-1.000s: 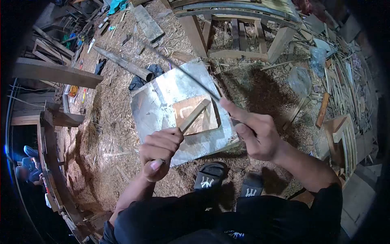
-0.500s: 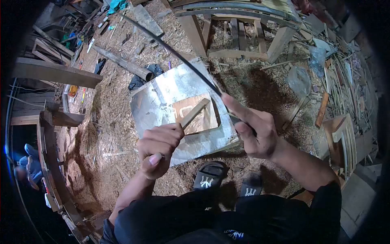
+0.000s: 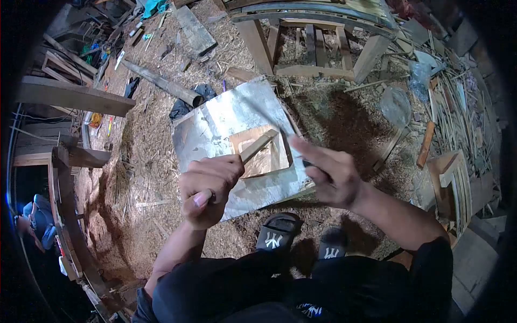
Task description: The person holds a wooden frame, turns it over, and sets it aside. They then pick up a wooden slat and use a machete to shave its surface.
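My left hand (image 3: 211, 188) is closed in a fist around a flat wooden strip (image 3: 258, 146), which slants up to the right from the knuckles. Beneath the strip lies a square wooden piece (image 3: 250, 168) with a pale outlined mark, resting on a worn, whitish board (image 3: 210, 116) on the ground. To the right, my right hand (image 3: 334, 175), smeared by motion, has its index finger stretched out and the other fingers curled round the dark end of a long thin rod (image 3: 264, 112). The rod is only a faint blur, so its exact kind cannot be made out.
Wood shavings cover the ground (image 3: 145, 188). A wooden frame (image 3: 318, 71) stands at the back, a log (image 3: 161, 82) lies at the back left, and a beam (image 3: 75, 97) juts in from the left. Another person (image 3: 40, 220) is at the far left. Scrap strips (image 3: 460, 113) pile up at right.
The long dark rod, sharp before, has blurred and shifted with my right hand, which moved slightly left. My left hand has barely moved. The person at far left has shifted posture.
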Demonstrator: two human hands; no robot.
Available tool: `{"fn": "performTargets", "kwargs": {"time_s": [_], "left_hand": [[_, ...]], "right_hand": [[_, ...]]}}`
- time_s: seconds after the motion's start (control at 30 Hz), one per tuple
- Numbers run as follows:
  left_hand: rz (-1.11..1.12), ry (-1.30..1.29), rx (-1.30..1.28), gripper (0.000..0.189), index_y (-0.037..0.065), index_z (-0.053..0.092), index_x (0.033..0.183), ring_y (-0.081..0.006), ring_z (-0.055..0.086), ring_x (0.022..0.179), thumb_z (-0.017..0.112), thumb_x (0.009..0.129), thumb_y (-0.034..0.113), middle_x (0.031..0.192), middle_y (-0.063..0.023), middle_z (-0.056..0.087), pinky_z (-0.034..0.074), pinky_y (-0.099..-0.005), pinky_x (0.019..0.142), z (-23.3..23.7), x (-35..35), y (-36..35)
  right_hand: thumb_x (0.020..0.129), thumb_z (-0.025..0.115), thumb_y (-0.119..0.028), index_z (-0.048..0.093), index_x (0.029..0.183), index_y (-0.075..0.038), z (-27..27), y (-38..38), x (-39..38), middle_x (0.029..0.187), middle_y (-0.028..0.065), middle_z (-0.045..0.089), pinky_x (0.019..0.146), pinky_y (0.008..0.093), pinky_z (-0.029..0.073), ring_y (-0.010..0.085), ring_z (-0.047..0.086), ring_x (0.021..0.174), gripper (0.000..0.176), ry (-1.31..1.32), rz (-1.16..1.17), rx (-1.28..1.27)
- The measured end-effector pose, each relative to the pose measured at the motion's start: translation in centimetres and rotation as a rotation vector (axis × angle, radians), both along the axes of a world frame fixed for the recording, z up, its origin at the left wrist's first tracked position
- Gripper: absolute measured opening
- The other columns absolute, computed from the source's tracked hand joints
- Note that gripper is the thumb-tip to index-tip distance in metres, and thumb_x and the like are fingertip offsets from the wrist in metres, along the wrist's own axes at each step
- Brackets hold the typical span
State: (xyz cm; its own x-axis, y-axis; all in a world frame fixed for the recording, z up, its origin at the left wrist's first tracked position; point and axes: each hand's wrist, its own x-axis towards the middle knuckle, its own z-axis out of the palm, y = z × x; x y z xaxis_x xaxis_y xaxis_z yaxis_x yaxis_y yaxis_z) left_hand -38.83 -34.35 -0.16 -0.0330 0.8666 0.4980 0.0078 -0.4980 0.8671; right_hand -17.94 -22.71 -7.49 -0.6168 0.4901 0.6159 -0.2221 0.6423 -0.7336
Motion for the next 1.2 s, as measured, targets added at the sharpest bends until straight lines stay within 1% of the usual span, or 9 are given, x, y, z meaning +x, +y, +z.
{"fn": "performTargets", "kwargs": {"time_s": [0.2, 0.4, 0.47, 0.8, 0.87, 0.93, 1.0, 1.13, 1.2], "left_hand": [[0.005, 0.004, -0.001, 0.057, 0.007, 0.027, 0.046, -0.0209, 0.021, 0.038, 0.044, 0.090, 0.039, 0.043, -0.0043, 0.026, 0.024, -0.0361, 0.048, 0.1, 0.2, 0.3], [-0.003, -0.004, -0.018, 0.057, 0.007, 0.026, 0.047, -0.0205, 0.021, 0.038, 0.044, 0.090, 0.039, 0.043, -0.0044, 0.026, 0.024, -0.0359, 0.048, 0.2, -0.2, 0.5], [-0.003, -0.004, -0.013, 0.057, 0.007, 0.026, 0.047, -0.0205, 0.021, 0.038, 0.044, 0.090, 0.039, 0.043, -0.0044, 0.026, 0.024, -0.0359, 0.048, 0.3, -0.1, 0.5], [0.009, -0.008, -0.026, 0.057, 0.007, 0.026, 0.047, -0.0203, 0.022, 0.039, 0.046, 0.089, 0.040, 0.043, -0.0039, 0.027, 0.024, -0.0357, 0.049, 0.5, 0.0, 0.8], [0.005, -0.005, -0.028, 0.057, 0.007, 0.026, 0.047, -0.0202, 0.022, 0.039, 0.045, 0.089, 0.040, 0.043, -0.0038, 0.027, 0.024, -0.0355, 0.049, 0.6, 0.0, 0.7], [0.018, -0.005, -0.036, 0.057, 0.008, 0.026, 0.047, -0.0202, 0.022, 0.039, 0.045, 0.090, 0.041, 0.043, -0.0036, 0.027, 0.023, -0.0354, 0.048, 0.9, 0.1, 0.7], [0.003, -0.019, -0.017, 0.057, 0.008, 0.026, 0.047, -0.0203, 0.022, 0.039, 0.045, 0.090, 0.040, 0.044, -0.0037, 0.027, 0.023, -0.0354, 0.048, 0.7, 0.2, 0.7], [0.013, 0.004, -0.009, 0.057, 0.008, 0.027, 0.047, -0.0205, 0.022, 0.038, 0.045, 0.090, 0.040, 0.043, -0.0042, 0.027, 0.022, -0.0357, 0.048, 0.7, 0.2, 0.7], [0.021, -0.011, -0.020, 0.056, 0.008, 0.027, 0.047, -0.0206, 0.022, 0.038, 0.045, 0.090, 0.040, 0.043, -0.0044, 0.027, 0.022, -0.0357, 0.048, 0.5, 0.2, 0.4]], "right_hand": [[0.099, 0.051, -0.009, 0.049, 0.146, -0.013, 2.2, -0.3, 1.0, 0.072, 0.0212, 0.067, 0.056, 0.0371, 0.051, 0.0160, 0.062, 0.053, 0.047, -0.710, 0.144, -0.404], [0.101, 0.051, -0.012, 0.050, 0.146, -0.018, 1.9, 0.0, -0.3, 0.062, 0.0174, 0.062, 0.054, 0.0356, 0.051, 0.0146, 0.059, 0.049, 0.046, 0.087, -0.048, -0.022], [0.101, 0.050, -0.012, 0.049, 0.147, -0.018, 2.2, -0.3, 0.6, 0.066, 0.0192, 0.066, 0.054, 0.0357, 0.052, 0.0158, 0.060, 0.049, 0.046, -0.828, 0.163, -0.323], [0.103, 0.048, -0.014, 0.047, 0.145, -0.002, 2.0, 0.4, 0.9, 0.098, 0.0191, 0.072, 0.064, 0.0359, 0.058, 0.0229, 0.071, 0.071, 0.044, -0.085, 0.090, 0.020], [0.104, 0.047, -0.017, 0.047, 0.146, -0.006, 1.1, 0.0, 1.1, 0.095, 0.0187, 0.072, 0.066, 0.0365, 0.058, 0.0229, 0.072, 0.071, 0.044, -0.150, 0.089, -0.005], [0.104, 0.046, -0.019, 0.048, 0.146, -0.011, 1.6, 0.7, 1.1, 0.096, 0.0188, 0.072, 0.067, 0.0368, 0.058, 0.0210, 0.072, 0.072, 0.043, -0.865, 0.113, -0.481], [0.104, 0.045, -0.019, 0.048, 0.147, -0.015, 1.9, 1.2, 1.2, 0.089, 0.0171, 0.072, 0.066, 0.0377, 0.057, 0.0189, 0.072, 0.072, 0.043, -0.848, 0.108, -0.478], [0.105, 0.043, -0.018, 0.046, 0.147, -0.007, 2.7, 0.8, 1.2, 0.115, 0.0227, 0.069, 0.060, 0.0336, 0.053, 0.0152, 0.065, 0.059, 0.044, -0.481, 0.010, -0.340], [0.106, 0.044, -0.025, 0.042, 0.151, -0.015, 3.3, 0.5, 0.7, 0.075, 0.0161, 0.071, 0.048, 0.0313, 0.053, 0.0102, 0.056, 0.046, 0.046, -0.045, -0.010, -0.225]]}}
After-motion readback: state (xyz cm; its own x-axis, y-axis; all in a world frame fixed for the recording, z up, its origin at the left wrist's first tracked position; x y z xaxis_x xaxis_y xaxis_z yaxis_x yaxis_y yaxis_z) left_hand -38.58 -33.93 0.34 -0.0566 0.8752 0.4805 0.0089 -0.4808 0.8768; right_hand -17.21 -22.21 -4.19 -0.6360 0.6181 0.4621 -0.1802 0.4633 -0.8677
